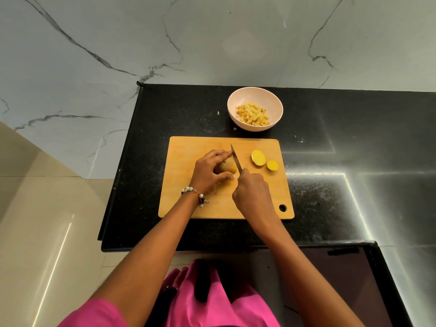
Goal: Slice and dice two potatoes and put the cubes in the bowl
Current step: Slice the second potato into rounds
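wooden cutting board [212, 208]: near front edge of black bench [318, 208], hanging hole at its front right corner.
potato [228, 166]: unpeeled, partly cut, mid-board; pinned by left hand [208, 172], grip curled over it from the left.
kitchen knife [236, 159]: blade set against the potato's right cut end, tip toward the back edge; right hand [252, 191] with grip clamped round the handle.
two potato slices [258, 157]: flat near the board's right edge, just beside each other, the smaller nearer the front.
bowl [236, 99]: pale, just behind the board's back edge; holds a heap of potato cubes [253, 114].
stray potato bit [218, 112]: on the bench left of the bowl.
progress, judged: first potato likely diced and bowled; second in slicing, dicing and transfer outstanding.
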### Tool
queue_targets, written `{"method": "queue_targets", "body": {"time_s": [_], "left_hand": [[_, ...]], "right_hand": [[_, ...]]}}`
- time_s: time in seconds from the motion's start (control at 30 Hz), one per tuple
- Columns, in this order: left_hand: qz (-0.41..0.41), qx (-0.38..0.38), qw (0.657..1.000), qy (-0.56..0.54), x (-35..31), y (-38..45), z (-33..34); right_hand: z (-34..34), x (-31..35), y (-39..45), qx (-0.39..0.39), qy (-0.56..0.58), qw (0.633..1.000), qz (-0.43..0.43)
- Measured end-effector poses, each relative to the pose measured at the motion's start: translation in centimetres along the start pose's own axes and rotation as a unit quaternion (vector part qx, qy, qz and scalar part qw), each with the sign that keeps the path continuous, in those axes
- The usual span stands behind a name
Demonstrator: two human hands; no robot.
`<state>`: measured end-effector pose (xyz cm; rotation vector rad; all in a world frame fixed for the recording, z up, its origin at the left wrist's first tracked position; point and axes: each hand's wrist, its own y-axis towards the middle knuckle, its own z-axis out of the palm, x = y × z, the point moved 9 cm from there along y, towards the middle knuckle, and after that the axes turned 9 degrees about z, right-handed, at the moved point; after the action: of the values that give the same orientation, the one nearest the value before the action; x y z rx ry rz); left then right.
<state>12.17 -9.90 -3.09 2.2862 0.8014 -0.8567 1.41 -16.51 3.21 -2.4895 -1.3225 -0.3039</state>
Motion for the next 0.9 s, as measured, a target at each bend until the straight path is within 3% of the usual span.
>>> {"method": "queue_targets", "body": {"time_s": [0.53,0.9], "left_hand": [[0.000,-0.019,1.000,0.006,-0.2,-0.1,-0.1],[-0.035,-0.025,0.999,-0.018,-0.1,-0.5,-0.4]], "right_hand": [[1.6,1.4,0.3,0.003,-0.014,0.999,-0.034],[5.2,-1.9,-1.1,0.007,-0.057,0.998,-0.006]]}}
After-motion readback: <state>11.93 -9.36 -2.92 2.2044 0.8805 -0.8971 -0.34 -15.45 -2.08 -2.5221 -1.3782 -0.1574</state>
